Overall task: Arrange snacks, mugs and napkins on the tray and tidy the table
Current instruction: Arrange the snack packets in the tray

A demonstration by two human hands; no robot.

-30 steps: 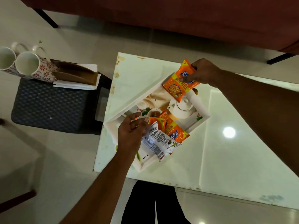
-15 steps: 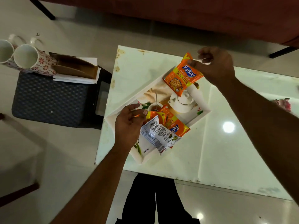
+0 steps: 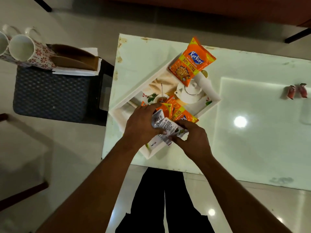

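A white tray [image 3: 134,95] with a printed teapot picture lies at an angle on the white table [image 3: 252,140]. An orange Kurkure packet [image 3: 191,62] rests against the tray's far corner. More orange packets [image 3: 178,112] lie in the tray's near part. My left hand [image 3: 143,123] and my right hand [image 3: 193,137] both grip a white snack packet [image 3: 165,126] over the tray's near corner. Two floral mugs [image 3: 25,49] lie on their sides on a dark stool at the left, beside brown and white napkins [image 3: 75,64].
The dark woven stool [image 3: 50,93] stands just left of the table. Two small red wrapped sweets [image 3: 297,91] lie on the table at the right. A dark red sofa edge [image 3: 218,9] runs along the top. My black trousers [image 3: 165,199] show below the table's near edge.
My right hand let go of the orange Kurkure packet at the tray's far corner and came down to the white packet, which both hands now grip.
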